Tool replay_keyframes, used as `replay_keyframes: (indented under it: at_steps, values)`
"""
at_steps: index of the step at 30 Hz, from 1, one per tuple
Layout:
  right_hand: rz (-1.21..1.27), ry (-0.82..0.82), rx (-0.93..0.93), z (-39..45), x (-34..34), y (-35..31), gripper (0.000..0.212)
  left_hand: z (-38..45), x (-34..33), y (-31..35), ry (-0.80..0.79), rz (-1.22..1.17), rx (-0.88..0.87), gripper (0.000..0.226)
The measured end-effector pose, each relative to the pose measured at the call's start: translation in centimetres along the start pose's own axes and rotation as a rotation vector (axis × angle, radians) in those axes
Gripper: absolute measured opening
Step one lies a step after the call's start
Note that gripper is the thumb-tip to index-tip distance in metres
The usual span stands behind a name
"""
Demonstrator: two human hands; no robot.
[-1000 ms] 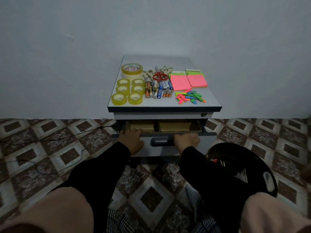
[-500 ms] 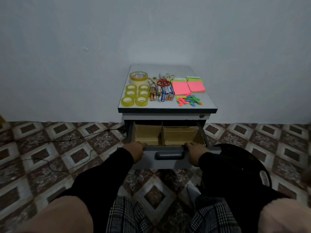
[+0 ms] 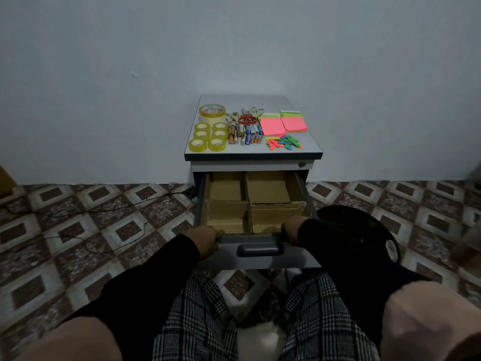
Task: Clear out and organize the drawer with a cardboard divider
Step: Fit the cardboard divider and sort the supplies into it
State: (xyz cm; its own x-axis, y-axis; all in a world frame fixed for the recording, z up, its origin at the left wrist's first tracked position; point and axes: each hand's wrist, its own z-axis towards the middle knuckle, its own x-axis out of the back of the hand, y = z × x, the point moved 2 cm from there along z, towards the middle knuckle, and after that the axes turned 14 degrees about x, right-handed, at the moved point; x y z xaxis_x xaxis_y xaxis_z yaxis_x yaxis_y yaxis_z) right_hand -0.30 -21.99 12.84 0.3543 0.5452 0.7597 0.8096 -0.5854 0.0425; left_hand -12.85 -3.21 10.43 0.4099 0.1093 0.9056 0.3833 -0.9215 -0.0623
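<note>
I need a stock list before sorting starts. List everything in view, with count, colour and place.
cabinet: one, grey top, against the wall
drawer: one, grey front, pulled open
cardboard divider: one, brown, inside the drawer, four compartments showing, nothing seen in them
large tape roll: one, yellowish, top rear left
small tape rolls: six, yellow, top front left
scissors: red pair plus pale pairs, count unclear, top rear middle
pens and markers: bundle, mixed colours, top middle
sticky note pads: pink and green, top right
page flags: scattered, multicoloured, top front right
stool: one, black, right of the drawer
cable: black, on the floor at left
left hand: grips the drawer front edge
right hand: grips the drawer front edge
</note>
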Motion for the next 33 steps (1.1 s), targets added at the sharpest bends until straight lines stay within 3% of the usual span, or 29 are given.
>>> replay_keyframes:
  at_steps: [17, 33]
  values:
    - [-0.076, 0.003, 0.047, -2.0, -1.8, -1.8, 0.039, -2.3, -0.9, -0.5, -0.074, -0.159, 0.001, 0.052]
    - [-0.084, -0.025, 0.095, -4.0, -1.9, -2.7, 0.045, -2.5, -1.0, -0.3, -0.158, -0.124, -0.006, 0.048]
